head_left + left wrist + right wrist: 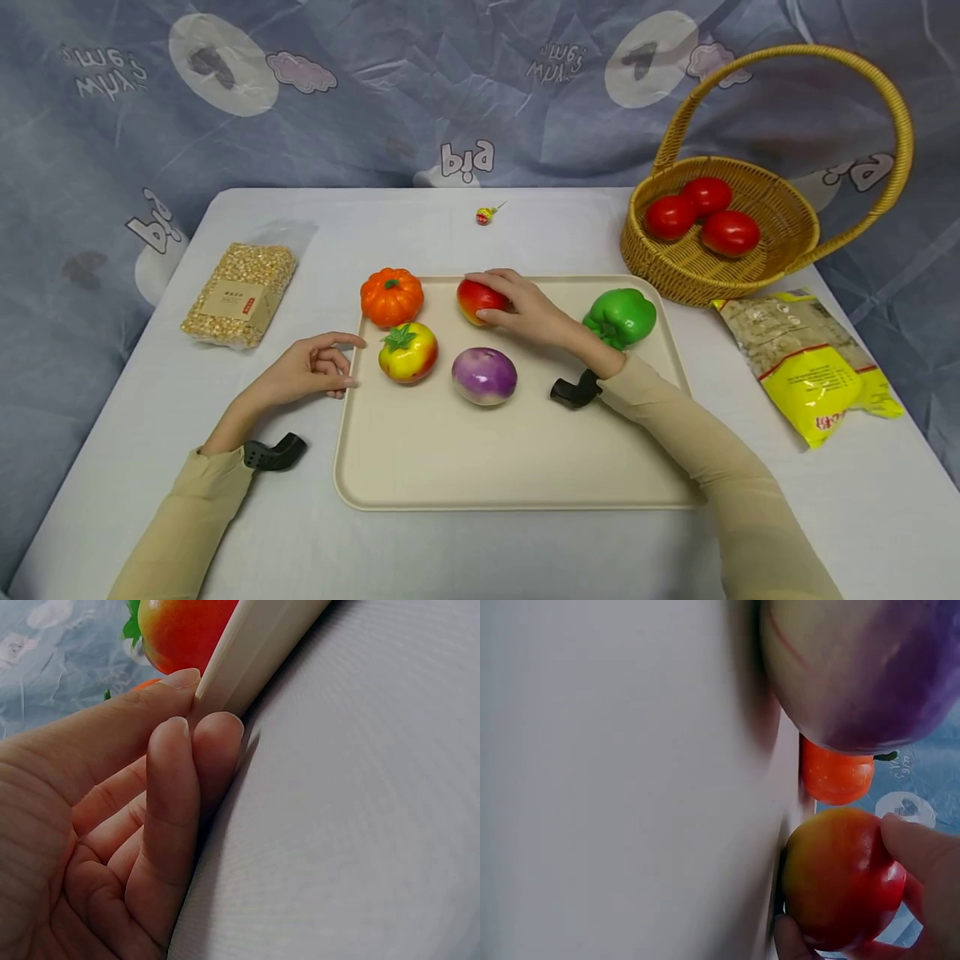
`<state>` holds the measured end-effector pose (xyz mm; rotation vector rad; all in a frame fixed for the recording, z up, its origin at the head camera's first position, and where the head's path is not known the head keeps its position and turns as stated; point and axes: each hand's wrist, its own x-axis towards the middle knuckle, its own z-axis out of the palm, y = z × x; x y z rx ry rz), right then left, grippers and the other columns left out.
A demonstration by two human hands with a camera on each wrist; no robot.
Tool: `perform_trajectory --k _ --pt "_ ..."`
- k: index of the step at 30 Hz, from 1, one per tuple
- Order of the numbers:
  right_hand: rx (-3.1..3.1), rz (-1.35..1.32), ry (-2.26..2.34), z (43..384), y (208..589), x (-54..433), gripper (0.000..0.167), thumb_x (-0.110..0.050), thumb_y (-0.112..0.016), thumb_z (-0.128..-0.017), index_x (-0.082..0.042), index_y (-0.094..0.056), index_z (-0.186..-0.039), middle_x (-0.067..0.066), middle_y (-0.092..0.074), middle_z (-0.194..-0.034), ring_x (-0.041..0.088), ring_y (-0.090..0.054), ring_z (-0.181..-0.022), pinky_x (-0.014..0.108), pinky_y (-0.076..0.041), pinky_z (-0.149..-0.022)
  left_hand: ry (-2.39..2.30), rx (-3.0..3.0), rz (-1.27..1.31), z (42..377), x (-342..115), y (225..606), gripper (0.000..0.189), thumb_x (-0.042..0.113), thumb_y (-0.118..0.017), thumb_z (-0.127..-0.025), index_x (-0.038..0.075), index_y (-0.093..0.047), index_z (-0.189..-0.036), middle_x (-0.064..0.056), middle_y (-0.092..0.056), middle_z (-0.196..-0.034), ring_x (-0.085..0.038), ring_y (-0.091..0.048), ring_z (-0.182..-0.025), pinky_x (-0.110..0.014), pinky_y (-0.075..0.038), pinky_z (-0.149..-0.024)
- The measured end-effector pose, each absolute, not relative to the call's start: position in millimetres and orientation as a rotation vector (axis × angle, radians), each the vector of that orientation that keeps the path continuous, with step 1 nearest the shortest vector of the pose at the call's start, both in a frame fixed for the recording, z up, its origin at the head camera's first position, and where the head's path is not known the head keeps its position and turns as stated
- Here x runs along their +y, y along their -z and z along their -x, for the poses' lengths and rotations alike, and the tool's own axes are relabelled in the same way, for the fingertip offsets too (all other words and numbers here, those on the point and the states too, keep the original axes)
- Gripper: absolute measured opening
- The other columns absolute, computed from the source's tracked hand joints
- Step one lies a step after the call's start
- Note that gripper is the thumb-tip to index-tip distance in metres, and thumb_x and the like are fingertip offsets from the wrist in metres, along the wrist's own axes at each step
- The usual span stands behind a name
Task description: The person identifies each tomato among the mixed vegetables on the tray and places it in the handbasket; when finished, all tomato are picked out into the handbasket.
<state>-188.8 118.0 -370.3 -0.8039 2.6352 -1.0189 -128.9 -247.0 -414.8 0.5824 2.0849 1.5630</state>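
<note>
My right hand [528, 312] grips a red-and-yellow toy mango [844, 877] at the back of the beige tray [510, 467], thumb on one side and fingers on the other. My left hand [303, 371] holds the tray's left rim between thumb and fingers; the rim [240, 660] shows close up in the left wrist view. On the tray's left side, an orange pumpkin [392, 298] sits behind a yellow-red fruit with green leaves [408, 358]. A purple-and-white round vegetable [484, 377] lies in front of the mango. Beside my right wrist is a green bell pepper [621, 317].
A wicker basket [660, 279] with a tall handle holds three red tomatoes [729, 233] at the back right. A yellow packet [813, 375] lies right of the tray, a bag of corn kernels [243, 292] to the left. A small lollipop [485, 216] lies behind the tray.
</note>
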Motion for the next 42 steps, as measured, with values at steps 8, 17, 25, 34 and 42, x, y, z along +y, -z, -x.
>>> perform_trajectory --k 8,17,25,34,42 --pt "2.677 0.863 1.140 182.2 363.9 125.6 0.053 -0.023 -0.063 -0.090 -0.021 -0.043 -0.139 0.013 -0.042 -0.139 0.030 -0.047 -0.124 0.043 -0.052 -0.096 -1.548 2.090 -0.574 129.4 -246.6 413.7 0.058 0.002 -0.069 -0.082 -0.006 -0.041 -0.132 0.005 -0.065 -0.078 -0.008 -0.063 -0.059 -0.029 -0.057 -0.058" --pt "2.704 0.879 1.278 165.2 339.7 144.1 0.053 -0.020 -0.062 -0.090 -0.021 -0.043 -0.140 0.009 -0.041 -0.142 0.025 -0.045 -0.127 0.041 -0.050 -0.096 -1.534 2.111 -0.576 128.4 -247.5 411.9 0.057 0.002 -0.068 -0.082 -0.007 -0.041 -0.131 0.005 -0.065 -0.078 -0.009 -0.063 -0.059 -0.029 -0.057 -0.057" --pt "2.771 0.855 1.385 155.6 324.5 171.9 0.053 -0.010 -0.062 -0.090 -0.014 -0.044 -0.139 0.012 -0.043 -0.140 0.025 -0.045 -0.125 0.021 -0.051 -0.092 -1.526 2.115 -0.573 127.7 -248.7 414.5 0.057 0.003 -0.068 -0.083 -0.007 -0.041 -0.131 0.005 -0.065 -0.078 -0.009 -0.063 -0.060 -0.029 -0.057 -0.057" --pt "2.926 0.697 1.394 156.1 318.4 213.2 0.054 -0.010 -0.061 -0.090 -0.017 -0.043 -0.140 0.014 -0.044 -0.132 0.017 -0.046 -0.113 0.003 -0.043 -0.081 -1.531 2.116 -0.564 126.8 -247.5 414.1 0.057 0.002 -0.069 -0.082 -0.006 -0.041 -0.131 0.006 -0.065 -0.078 -0.009 -0.063 -0.059 -0.029 -0.057 -0.056" --pt "3.023 0.625 1.468 159.7 311.9 252.6 0.054 -0.003 -0.061 -0.088 -0.015 -0.046 -0.139 0.016 -0.046 -0.129 -0.001 -0.039 -0.102 0.007 -0.037 -0.077 -1.546 2.110 -0.575 126.9 -246.0 414.3 0.057 0.000 -0.068 -0.082 -0.008 -0.041 -0.131 0.006 -0.065 -0.078 -0.008 -0.063 -0.059 -0.029 -0.057 -0.056"
